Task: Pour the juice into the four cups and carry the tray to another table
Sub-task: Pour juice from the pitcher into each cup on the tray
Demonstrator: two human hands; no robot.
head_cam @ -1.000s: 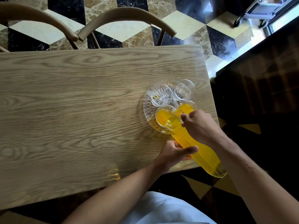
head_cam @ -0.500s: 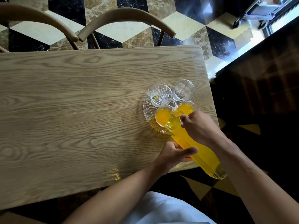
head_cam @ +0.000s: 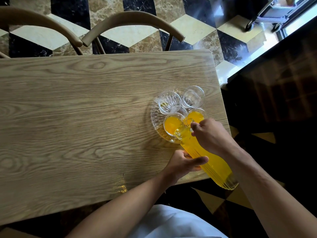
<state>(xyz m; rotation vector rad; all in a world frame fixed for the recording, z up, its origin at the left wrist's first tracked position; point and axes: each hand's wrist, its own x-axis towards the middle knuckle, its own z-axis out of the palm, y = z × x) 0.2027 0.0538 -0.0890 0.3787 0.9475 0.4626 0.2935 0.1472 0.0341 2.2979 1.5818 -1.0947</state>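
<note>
A round clear glass tray sits near the right end of the wooden table. On it stand several clear cups. The near left cup and the near right cup hold orange juice. The far left cup and far right cup look empty. A ribbed glass pitcher of juice is tilted, its spout over the near cups. My right hand grips it near the neck. My left hand supports its body from below.
Two wooden chairs stand at the table's far side. A dark counter runs along the right. The floor has a cube-pattern tile, with a wheeled cart at the top right. The pitcher's base hangs past the table's near edge.
The pitcher and both hands have stayed almost still; the juice level in the near left cup looks slightly higher.
</note>
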